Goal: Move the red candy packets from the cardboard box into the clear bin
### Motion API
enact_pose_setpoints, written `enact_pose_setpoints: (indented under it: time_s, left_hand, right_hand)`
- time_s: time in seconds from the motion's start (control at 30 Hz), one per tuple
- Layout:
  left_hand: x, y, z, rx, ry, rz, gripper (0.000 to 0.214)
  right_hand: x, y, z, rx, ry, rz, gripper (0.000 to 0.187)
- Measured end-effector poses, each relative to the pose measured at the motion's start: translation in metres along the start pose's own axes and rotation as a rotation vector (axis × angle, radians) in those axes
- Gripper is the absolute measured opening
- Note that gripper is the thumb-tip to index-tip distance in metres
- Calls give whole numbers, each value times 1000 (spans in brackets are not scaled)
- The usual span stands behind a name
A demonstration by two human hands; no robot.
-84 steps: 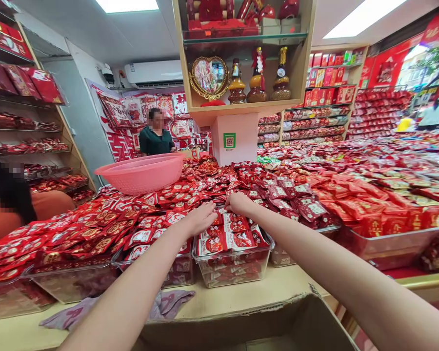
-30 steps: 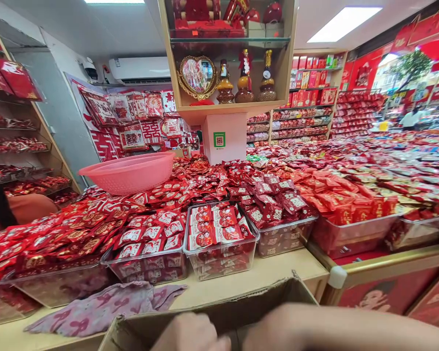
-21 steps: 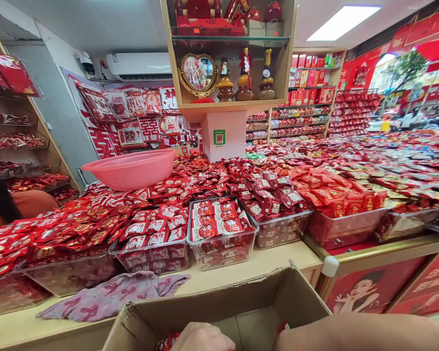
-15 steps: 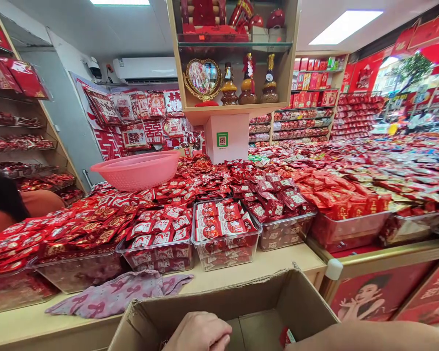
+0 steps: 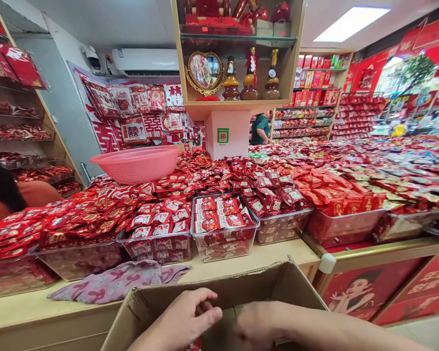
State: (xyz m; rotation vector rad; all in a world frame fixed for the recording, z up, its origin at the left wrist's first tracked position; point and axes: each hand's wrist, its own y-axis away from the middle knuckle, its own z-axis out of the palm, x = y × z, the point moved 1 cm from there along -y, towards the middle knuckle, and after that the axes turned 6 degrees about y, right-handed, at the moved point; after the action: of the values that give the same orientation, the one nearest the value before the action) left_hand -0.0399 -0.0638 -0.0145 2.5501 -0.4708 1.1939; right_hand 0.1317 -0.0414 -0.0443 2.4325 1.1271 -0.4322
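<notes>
Both hands are inside an open cardboard box [image 5: 219, 287] close in front of me. My left hand [image 5: 186, 314] is at the box's left side, its thumb and forefinger apart and nothing visible between them. Just below it, part of a red packet [image 5: 195, 344] shows at the frame's bottom edge. My right hand [image 5: 258, 321] reaches in from the right, slightly blurred, with fingers curled downward. Whatever they hold, if anything, is hidden. Beyond the box, a clear plastic bin [image 5: 225, 249] holds red and white packets.
A patterned cloth [image 5: 120, 282] lies on the counter [image 5: 18, 317] left of the box. More clear bins [image 5: 281, 229] of red packets line the counter. A pink basket [image 5: 135, 165] rests on the packets behind. A person [image 5: 259, 129] stands far back; another person [image 5: 36, 195] is at the left edge.
My left hand has loosened from a closed shape, its thumb and forefinger now apart. My right hand has come further into view and leftward. A person in green has appeared at the back.
</notes>
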Motion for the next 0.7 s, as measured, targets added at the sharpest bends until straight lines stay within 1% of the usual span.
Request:
enact_pose_setpoints:
  time_s: [0.03,0.07,0.1,0.13,0.2,0.23,0.3,0.33,0.4,0.47,0.53,0.63,0.7]
  left_hand:
    - [1,0,0,-57,98,-35,42]
    - [4,-1,0,-100,199,-46,44]
    - [9,-2,0,-108,302,-31,43]
    - [14,-3,0,-86,404,-14,42]
    - [24,-5,-3,29,606,0,39]
    - [27,-7,-4,95,672,-13,39]
    - [32,-9,-6,225,730,-57,38]
    - [32,-9,-7,281,733,-71,37]
    - [31,-10,-6,353,730,-80,35]
    - [30,-11,-4,384,741,-91,33]
    - [30,-12,-2,400,773,-107,32]
    - [35,-13,0,428,829,-94,35]
    - [39,-13,1,409,863,-93,39]
  right_hand:
    - [-2,2,-7,31,-21,-54,9]
    - [-4,3,-16,92,-66,-104,11]
    - [-7,4,-24,181,-135,-131,12]
    - [-9,4,-33,287,-226,-128,12]
    - [-13,-1,-45,456,-436,-75,16]
    - [-14,-6,-49,531,-550,-43,20]
    - [-12,-15,-52,665,-736,18,27]
    - [-11,-20,-52,716,-767,39,31]
    - [-7,-26,-51,793,-699,81,38]
    - [-4,-28,-50,840,-577,112,42]
    - [-3,-27,-52,893,-522,135,41]
    - [-4,-22,-55,961,-498,126,41]
    - [-6,-20,-55,991,-484,105,41]
